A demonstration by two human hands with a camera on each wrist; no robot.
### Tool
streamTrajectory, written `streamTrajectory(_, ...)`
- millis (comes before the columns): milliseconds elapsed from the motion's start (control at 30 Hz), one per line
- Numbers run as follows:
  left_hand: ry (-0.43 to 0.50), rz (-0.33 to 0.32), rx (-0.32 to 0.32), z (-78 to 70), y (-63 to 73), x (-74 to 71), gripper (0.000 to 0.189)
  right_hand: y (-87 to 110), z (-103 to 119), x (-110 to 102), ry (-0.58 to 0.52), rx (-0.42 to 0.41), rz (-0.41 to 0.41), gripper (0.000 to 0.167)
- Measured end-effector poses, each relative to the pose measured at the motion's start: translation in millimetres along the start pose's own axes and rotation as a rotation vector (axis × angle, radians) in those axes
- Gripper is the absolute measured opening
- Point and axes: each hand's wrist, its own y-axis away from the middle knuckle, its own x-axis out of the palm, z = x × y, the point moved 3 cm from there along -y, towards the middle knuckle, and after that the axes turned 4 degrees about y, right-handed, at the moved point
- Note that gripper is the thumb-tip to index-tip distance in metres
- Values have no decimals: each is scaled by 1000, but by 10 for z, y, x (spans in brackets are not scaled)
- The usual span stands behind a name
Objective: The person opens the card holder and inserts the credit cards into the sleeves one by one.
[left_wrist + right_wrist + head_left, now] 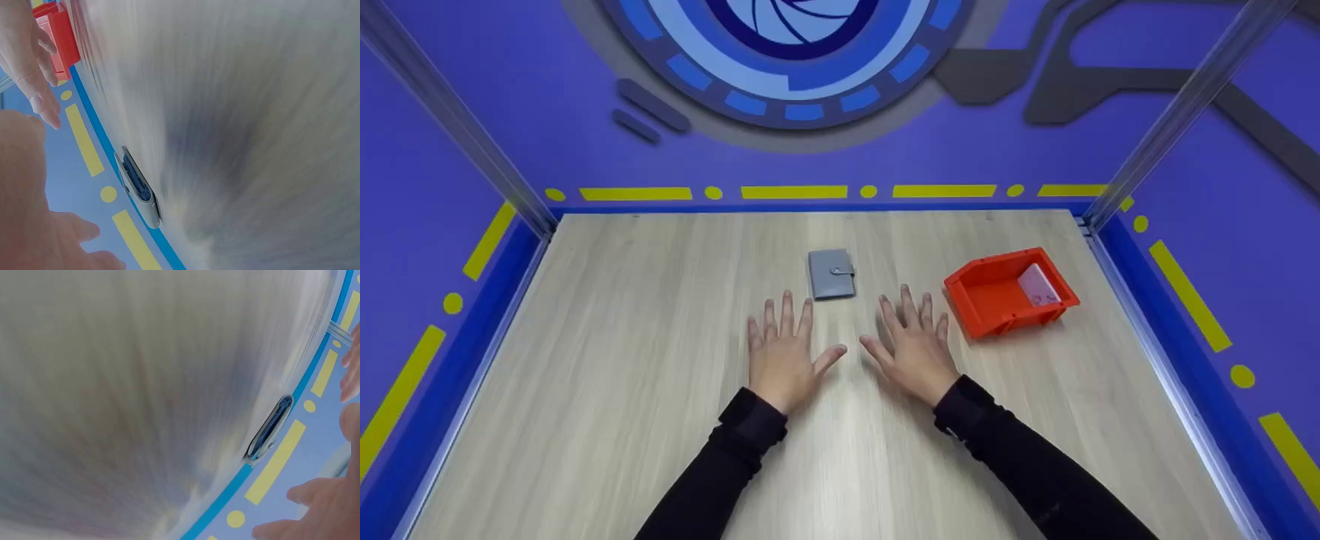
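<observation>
A grey wallet [831,274] lies flat on the worktop [622,337], just beyond the left hand [782,364] and right hand [916,356], probably central so either can reach it; a red bin [988,294] sits rightward, likely handy for the right. Both are palm down, fingers spread, each grip empty.

Txt: none legible (pale patch [1037,284] in bin [991,298] v. blurry).

Booth-type workstation, lab-like, walled on three visible sides. Tabletop [607,375], pale wood-grain, one. Wall panels [562,146], blue-violet, printed: ring emblem [802,84], sci-fi style; yellow dash-and-dot stripe [795,193] along the lower edge. Corner posts [1181,112], metallic, two, at the rear corners. Wider premises: indeterminable.
</observation>
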Motion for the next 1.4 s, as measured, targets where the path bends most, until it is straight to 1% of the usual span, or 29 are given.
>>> streamTrajectory(167, 9, -7, 13, -59, -71, -10, 102, -13, -58, -64, 20, 15, 14, 87)
streamTrajectory(233, 12, 0, 18, -78, -114, -21, 102, -16, -77, -90, 19, 18, 17, 87)
streamTrajectory(333, 2, 32, 15, -91, -211, -48, 101, -16, -99, -113, 9, 19, 29, 87)
streamTrajectory(400, -12, 33, 16, -94, -297, -69, 99, -8, -114, -119, -2, 23, 37, 88)
streamTrajectory(433, -26, 22, 21, -96, -349, -82, 96, -2, -122, -121, -9, 26, 37, 89)
streamTrajectory(500, -26, -25, 43, -104, -467, -102, 85, 13, -142, -127, -15, 28, 22, 88)
streamTrajectory(600, 13, -116, 79, -128, -656, -111, 58, 43, -172, -141, -11, 29, -16, 85)
streamTrajectory(633, 29, -134, 83, -134, -719, -105, 50, 55, -181, -147, -6, 27, -29, 84)
streamTrajectory(700, 65, -139, 73, -139, -839, -74, 39, 82, -193, -157, 6, 18, -56, 80)
streamTrajectory(800, 76, -108, 38, -117, -995, 6, 37, 112, -198, -169, 18, 5, -90, 74)
streamTrajectory(900, 64, -70, -3, -53, -1110, 103, 43, 129, -184, -177, 19, -17, -118, 68)
streamTrajectory(1000, 55, -31, -53, 33, -1181, 181, 56, 140, -160, -179, 3, -34, -120, 64)
streamTrajectory(1067, 53, -9, -82, 84, -1210, 215, 60, 146, -140, -184, -16, -48, -118, 62)
streamTrajectory(1167, 89, 6, -115, 129, -1235, 217, 51, 150, -121, -209, -33, -60, -114, 58)
streamTrajectory(1233, 132, 28, -125, 131, -1253, 196, 46, 140, -117, -242, -33, -62, -115, 53)
streamTrajectory(1333, 222, 92, -139, 82, -1274, 125, 48, 114, -122, -314, -28, -53, -124, 46)
streamTrajectory(1400, 269, 133, -137, 26, -1291, 63, 44, 95, -131, -367, -32, -44, -130, 42)
